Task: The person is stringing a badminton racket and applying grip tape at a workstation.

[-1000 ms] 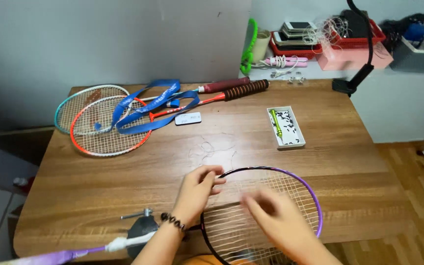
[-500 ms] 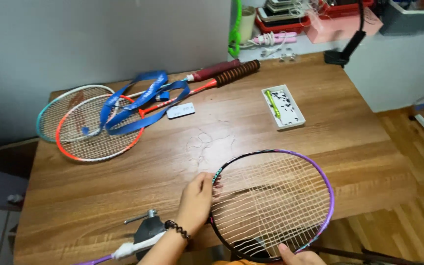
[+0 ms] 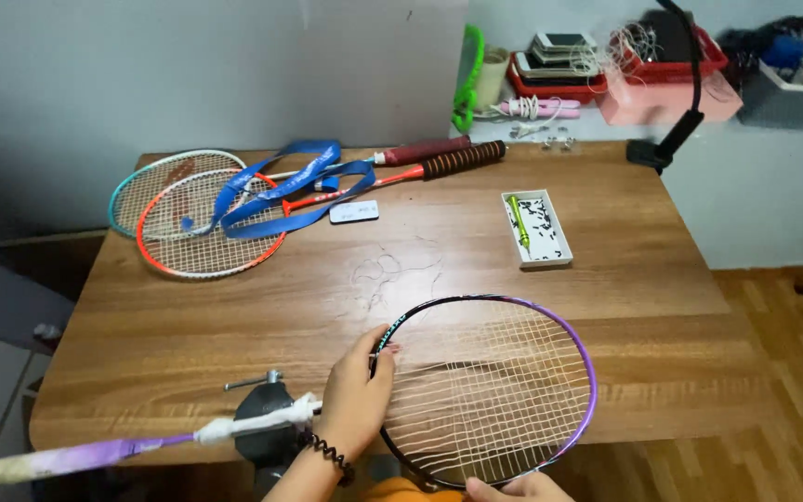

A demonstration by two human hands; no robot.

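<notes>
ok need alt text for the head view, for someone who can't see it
A person's left hand grips the frame of a purple and black badminton racket over a wooden table, while the right hand touches its near rim. Two more rackets lie at the far left.

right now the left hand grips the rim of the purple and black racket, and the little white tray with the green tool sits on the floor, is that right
Not quite. The left hand does grip the rim of the purple and black racket, but the little white tray with the green tool sits on the wooden table, not the floor. The head view shows it toward the table's far right.
</notes>
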